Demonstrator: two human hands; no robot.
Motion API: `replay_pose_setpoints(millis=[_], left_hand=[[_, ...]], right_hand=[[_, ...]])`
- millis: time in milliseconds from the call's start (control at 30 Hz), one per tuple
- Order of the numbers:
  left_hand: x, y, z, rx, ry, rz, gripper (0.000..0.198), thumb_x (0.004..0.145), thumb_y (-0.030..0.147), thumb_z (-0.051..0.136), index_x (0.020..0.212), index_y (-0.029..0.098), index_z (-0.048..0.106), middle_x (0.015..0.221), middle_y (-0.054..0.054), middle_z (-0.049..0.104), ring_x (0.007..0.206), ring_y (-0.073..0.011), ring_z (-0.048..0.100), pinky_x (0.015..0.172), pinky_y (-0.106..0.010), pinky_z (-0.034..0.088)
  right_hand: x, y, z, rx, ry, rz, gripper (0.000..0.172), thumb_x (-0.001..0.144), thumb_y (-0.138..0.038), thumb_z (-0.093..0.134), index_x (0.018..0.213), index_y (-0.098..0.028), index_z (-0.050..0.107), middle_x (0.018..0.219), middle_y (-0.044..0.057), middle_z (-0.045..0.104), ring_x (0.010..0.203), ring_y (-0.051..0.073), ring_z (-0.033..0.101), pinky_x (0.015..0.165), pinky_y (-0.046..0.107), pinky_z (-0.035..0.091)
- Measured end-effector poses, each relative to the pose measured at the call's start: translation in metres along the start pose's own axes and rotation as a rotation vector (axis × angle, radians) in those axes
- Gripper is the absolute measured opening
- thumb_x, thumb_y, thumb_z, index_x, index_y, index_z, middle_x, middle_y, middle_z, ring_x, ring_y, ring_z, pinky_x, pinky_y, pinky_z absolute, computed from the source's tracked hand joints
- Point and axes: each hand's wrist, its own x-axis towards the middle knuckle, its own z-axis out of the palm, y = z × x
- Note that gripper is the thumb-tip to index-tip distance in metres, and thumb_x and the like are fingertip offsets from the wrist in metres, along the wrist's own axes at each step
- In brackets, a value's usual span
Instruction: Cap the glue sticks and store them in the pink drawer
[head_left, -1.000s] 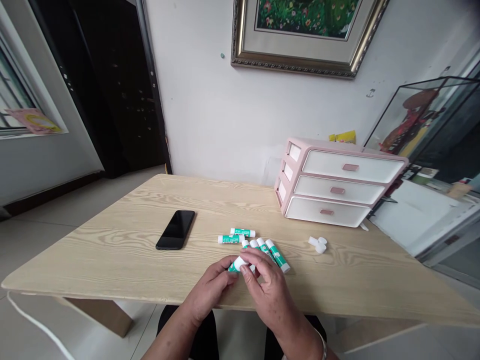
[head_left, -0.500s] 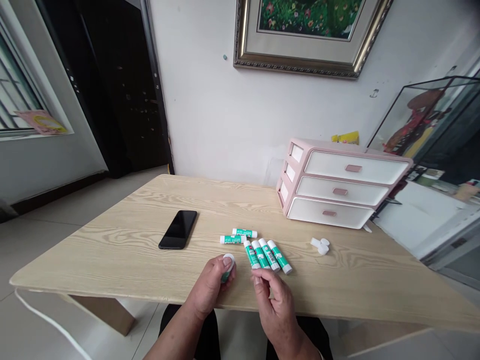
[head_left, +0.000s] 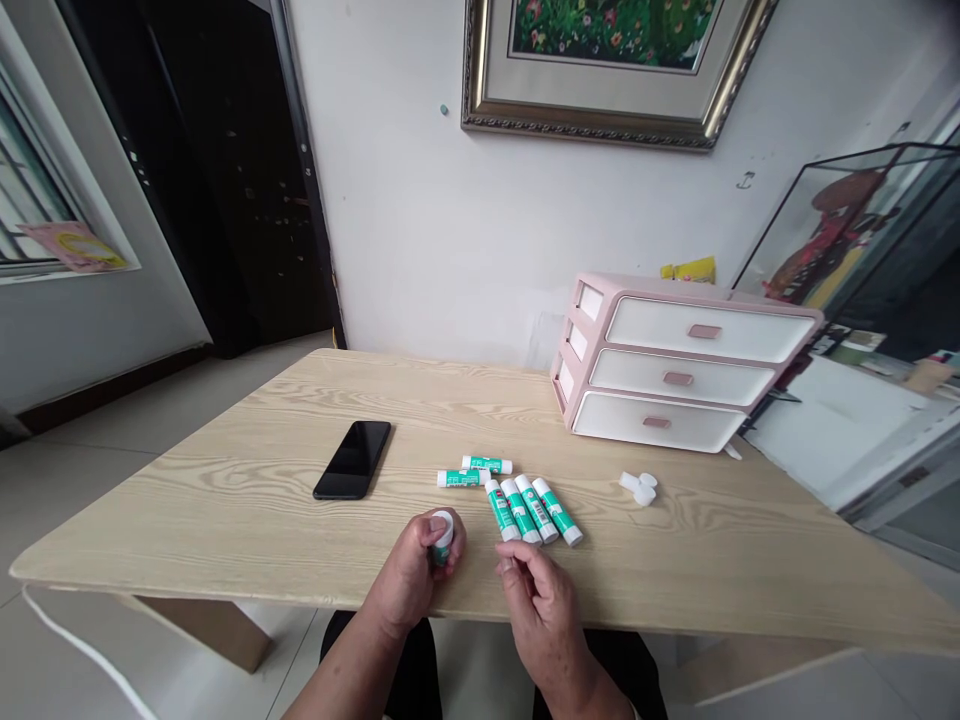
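Upright in my left hand (head_left: 421, 562) is a green-and-white glue stick (head_left: 442, 540), gripped with the thumb against its white top. My right hand (head_left: 541, 595) is closed, thumb and forefinger pinched together; whatever lies between the fingertips, if anything, is too small to make out. Just beyond the right fingertips, several glue sticks lie side by side, among them one at the left end (head_left: 502, 510) and one at the right end (head_left: 557, 510). Two more glue sticks (head_left: 463, 479) lie crosswise behind them.
A black phone (head_left: 352, 460) lies left of the glue sticks on the wooden table (head_left: 247, 500). Small white caps (head_left: 643, 488) are clustered at the right. A pink-and-white drawer unit (head_left: 682, 375) stands at the back right, against the wall.
The glue stick in my left hand has tilted slightly, showing more of its green side. My right hand keeps its pinch. The view has shifted a little; the things on the table have not moved.
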Motion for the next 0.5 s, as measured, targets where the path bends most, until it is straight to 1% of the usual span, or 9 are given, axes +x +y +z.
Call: replay_pose_setpoints(millis=[100,167,233,333,400,500], left_hand=[[-0.002,0.0,0.0,0.041,-0.007,0.004,0.049,0.089,0.059,0.045,0.061,0.019,0.054,0.057,0.001,0.042,0.054,-0.0126,0.033,0.05,-0.027,0.022],[-0.004,0.001,0.001,0.103,0.006,-0.014,0.053,0.092,0.063,0.042,0.065,0.019,0.055,0.059,0.001,0.044,0.055,-0.0126,0.036,0.052,-0.027,0.026],[-0.006,0.003,0.004,0.174,0.067,-0.067,0.055,0.095,0.066,0.04,0.072,0.019,0.058,0.063,0.001,0.049,0.056,-0.0126,0.04,0.053,-0.026,0.03],[-0.006,0.006,0.009,0.292,0.156,-0.139,0.047,0.094,0.065,0.049,0.088,0.02,0.061,0.069,0.002,0.054,0.059,-0.0131,0.045,0.056,-0.025,0.034],[-0.004,0.006,0.011,0.36,0.198,-0.136,0.044,0.09,0.064,0.056,0.099,0.021,0.063,0.07,0.004,0.055,0.057,-0.0135,0.047,0.055,-0.026,0.035],[-0.001,0.004,0.012,0.472,0.31,-0.094,0.051,0.087,0.062,0.06,0.118,0.021,0.059,0.078,0.002,0.061,0.055,-0.0157,0.053,0.057,-0.028,0.039]], right_hand=[[0.0,0.0,0.001,-0.006,-0.001,0.001,0.02,0.099,-0.026,0.052,0.105,-0.023,0.071,0.091,0.005,0.076,0.081,0.018,0.073,0.078,0.028,0.058],[0.0,0.0,0.001,-0.007,0.003,-0.003,0.019,0.099,-0.025,0.053,0.105,-0.023,0.071,0.091,0.004,0.076,0.082,0.018,0.072,0.077,0.027,0.058],[0.0,-0.001,0.002,0.0,0.008,-0.012,0.019,0.098,-0.025,0.053,0.104,-0.024,0.071,0.092,0.004,0.076,0.081,0.018,0.072,0.076,0.027,0.057],[0.0,-0.002,0.001,0.027,0.022,-0.019,0.018,0.097,-0.023,0.053,0.104,-0.024,0.07,0.09,0.004,0.076,0.078,0.017,0.071,0.072,0.026,0.057],[0.001,-0.004,0.0,0.036,0.038,-0.024,0.018,0.097,-0.022,0.054,0.104,-0.023,0.07,0.088,0.003,0.075,0.076,0.016,0.071,0.071,0.025,0.057],[0.001,-0.006,-0.001,0.033,0.061,-0.033,0.017,0.096,-0.021,0.055,0.101,-0.023,0.071,0.085,0.003,0.075,0.074,0.017,0.071,0.07,0.025,0.057]])
